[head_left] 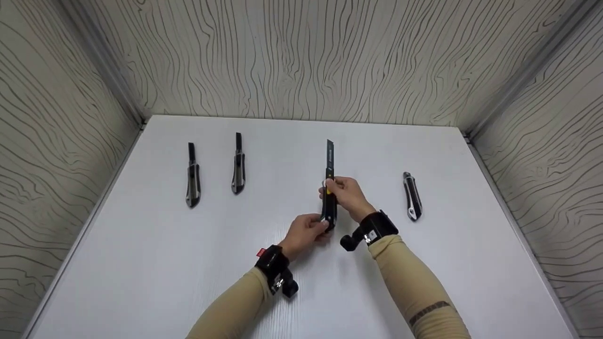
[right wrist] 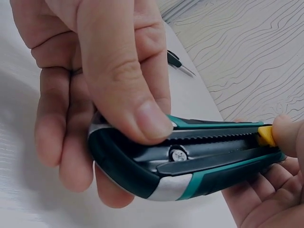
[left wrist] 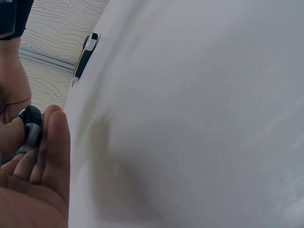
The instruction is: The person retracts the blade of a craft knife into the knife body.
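Both hands hold one snap-off utility knife (head_left: 331, 207) above the white table, its long blade (head_left: 330, 153) out and pointing to the far side. My left hand (head_left: 304, 234) pinches the rear end of the handle, thumb on top. Farther forward, my right hand (head_left: 349, 194) grips the handle. In the right wrist view, the right thumb (right wrist: 289, 135) touches the yellow slider (right wrist: 267, 136); the dark handle (right wrist: 228, 137) has teal edges and a screw. The left wrist view shows only the handle's rear end (left wrist: 32, 128) among the fingers.
Two grey-and-black utility knives with blades out lie on the left, one outer (head_left: 193, 186) and one inner (head_left: 239, 172). Another knife (head_left: 413, 197), no long blade showing, lies at the right. Wood-grain panels (head_left: 292, 61) wall the white table (head_left: 188, 268) at back and sides.
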### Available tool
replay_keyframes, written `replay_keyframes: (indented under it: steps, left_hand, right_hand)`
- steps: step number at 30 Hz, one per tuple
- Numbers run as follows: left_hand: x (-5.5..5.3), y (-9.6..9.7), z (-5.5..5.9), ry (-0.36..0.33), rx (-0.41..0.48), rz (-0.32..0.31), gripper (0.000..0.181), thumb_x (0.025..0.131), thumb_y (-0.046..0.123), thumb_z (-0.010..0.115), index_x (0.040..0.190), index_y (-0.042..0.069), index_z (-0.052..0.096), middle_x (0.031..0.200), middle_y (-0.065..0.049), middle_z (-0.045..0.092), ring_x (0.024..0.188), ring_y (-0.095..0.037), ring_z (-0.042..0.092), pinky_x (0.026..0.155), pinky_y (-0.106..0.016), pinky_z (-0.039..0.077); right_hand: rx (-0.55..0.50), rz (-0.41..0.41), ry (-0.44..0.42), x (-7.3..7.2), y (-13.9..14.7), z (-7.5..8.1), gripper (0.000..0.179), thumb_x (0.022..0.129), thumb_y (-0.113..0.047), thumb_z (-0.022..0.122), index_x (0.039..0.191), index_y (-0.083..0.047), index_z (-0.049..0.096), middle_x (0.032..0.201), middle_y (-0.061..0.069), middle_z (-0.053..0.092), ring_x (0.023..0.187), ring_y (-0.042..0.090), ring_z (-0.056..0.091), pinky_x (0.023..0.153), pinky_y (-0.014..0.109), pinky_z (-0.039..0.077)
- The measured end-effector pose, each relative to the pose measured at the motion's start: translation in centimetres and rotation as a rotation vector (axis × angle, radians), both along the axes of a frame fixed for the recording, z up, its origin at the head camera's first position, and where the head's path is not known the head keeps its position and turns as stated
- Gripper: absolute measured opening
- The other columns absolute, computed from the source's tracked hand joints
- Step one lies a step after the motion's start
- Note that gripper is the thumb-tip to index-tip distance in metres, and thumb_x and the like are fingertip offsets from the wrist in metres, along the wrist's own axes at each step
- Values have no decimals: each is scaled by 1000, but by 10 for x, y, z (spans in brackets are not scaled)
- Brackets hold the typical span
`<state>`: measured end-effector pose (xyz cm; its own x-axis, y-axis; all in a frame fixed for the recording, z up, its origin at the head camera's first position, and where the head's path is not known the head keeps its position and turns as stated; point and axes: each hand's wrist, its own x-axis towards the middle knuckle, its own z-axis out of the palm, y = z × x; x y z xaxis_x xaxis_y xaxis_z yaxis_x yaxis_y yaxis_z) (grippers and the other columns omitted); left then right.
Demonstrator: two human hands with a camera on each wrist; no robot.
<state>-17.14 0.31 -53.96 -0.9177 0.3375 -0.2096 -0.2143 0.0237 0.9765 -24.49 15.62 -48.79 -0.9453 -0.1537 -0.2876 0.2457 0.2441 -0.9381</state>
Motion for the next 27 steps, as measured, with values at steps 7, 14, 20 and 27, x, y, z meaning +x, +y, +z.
replay_keyframes:
  steps: [7, 14, 20, 27]
  left_hand:
    - [-1, -1, 0, -3, -5, -1, 26, 99, 14, 56, 114, -6, 63, 104, -29, 69, 93, -35, 70, 80, -43, 60]
    - [0, -1, 1, 11, -5, 10, 24, 98, 12, 57, 111, -6, 65, 103, -29, 70, 89, -31, 71, 79, -41, 60]
    - [1, -4, 0, 19, -30, 5, 24, 98, 12, 56, 113, -5, 65, 104, -27, 70, 93, -33, 71, 80, -40, 60]
    - [1, -3, 0, -6, -43, 12, 25, 98, 16, 57, 116, -1, 64, 106, -23, 71, 94, -31, 70, 82, -39, 59]
  right_hand:
    - [-29, -10, -9, -3, 0, -4, 34, 102, -23, 51, 121, 4, 59, 109, 14, 72, 90, 14, 71, 82, 25, 56]
    - [-42, 20, 7, -1, 0, -3, 31, 101, -18, 52, 121, 6, 58, 103, 11, 73, 89, 13, 70, 82, 25, 55]
    - [-53, 53, -10, 0, 2, -4, 36, 102, -23, 51, 125, 4, 56, 113, 15, 70, 98, 17, 70, 92, 32, 55]
    - [-89, 46, -25, 2, 4, -6, 52, 101, -40, 50, 131, 2, 53, 121, 17, 67, 102, 20, 70, 91, 34, 56]
